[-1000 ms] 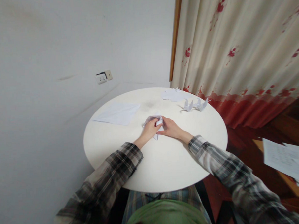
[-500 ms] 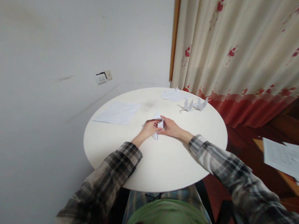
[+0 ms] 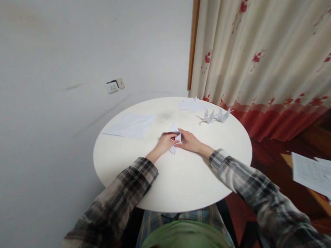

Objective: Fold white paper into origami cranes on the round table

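Note:
A small piece of folded white paper lies at the middle of the round white table. My left hand grips it from the left, thumb and fingers bent around its edge. From the right, my right hand holds the same paper, its thumb low and its fingers at the upper edge. Pointed ends of the paper stick out above and below my hands. The fingers cover much of the middle, so the folds there are partly hidden.
Two folded paper cranes stand at the table's right rear. Behind them lie paper pieces. A flat white sheet rests at the left rear. A wall with a socket is behind; a curtain hangs at right, above written sheets.
The thumbs and fingers have shifted very slightly on the folded paper. Both hands stay in the same place, and the other things have not moved.

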{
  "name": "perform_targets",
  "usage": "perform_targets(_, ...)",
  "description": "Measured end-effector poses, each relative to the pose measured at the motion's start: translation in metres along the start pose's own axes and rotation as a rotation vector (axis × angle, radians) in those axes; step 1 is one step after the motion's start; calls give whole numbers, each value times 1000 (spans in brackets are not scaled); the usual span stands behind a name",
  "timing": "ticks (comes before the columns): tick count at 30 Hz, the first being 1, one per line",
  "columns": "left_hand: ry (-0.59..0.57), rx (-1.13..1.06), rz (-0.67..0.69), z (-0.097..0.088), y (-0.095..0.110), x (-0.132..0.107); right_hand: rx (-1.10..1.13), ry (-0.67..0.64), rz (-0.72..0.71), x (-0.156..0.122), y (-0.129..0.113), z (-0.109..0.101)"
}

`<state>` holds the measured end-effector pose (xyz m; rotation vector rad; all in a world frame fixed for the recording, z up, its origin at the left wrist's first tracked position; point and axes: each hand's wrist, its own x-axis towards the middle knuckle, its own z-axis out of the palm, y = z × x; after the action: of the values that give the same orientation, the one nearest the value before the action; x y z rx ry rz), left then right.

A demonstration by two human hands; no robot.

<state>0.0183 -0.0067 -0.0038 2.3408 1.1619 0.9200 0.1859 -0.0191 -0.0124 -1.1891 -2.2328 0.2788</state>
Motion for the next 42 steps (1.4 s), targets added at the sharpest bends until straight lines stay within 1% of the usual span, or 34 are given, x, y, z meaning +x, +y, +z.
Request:
perform_targets(3, 11, 12, -13, 0, -2, -1, 1, 27, 27, 0, 0, 0)
perform_targets(7, 73, -76, -1, 5, -11, 0, 6, 39, 36, 0, 0, 0)
perform_targets(12, 76, -124, -35, 10, -18, 2, -2, 17, 38, 0, -1, -1)
perform_targets(22, 84, -118, -80, 8, -13, 1, -12, -54, 36, -1, -10, -8)
perform_targets(27, 35, -80, -71, 6, -10, 2, 36, -57, 33, 0, -11, -12)
perform_targets(30, 15, -63, -54, 4, -6, 1, 79, -70, 36, 0, -11, -15)
perform_targets(34, 17, -54, -57, 2, -5, 0, 110, -81, 41, 1, -9, -17)
perform_targets(42, 18, 12, -91, 0, -6, 1, 68, -114, 68, 1, -4, -14)
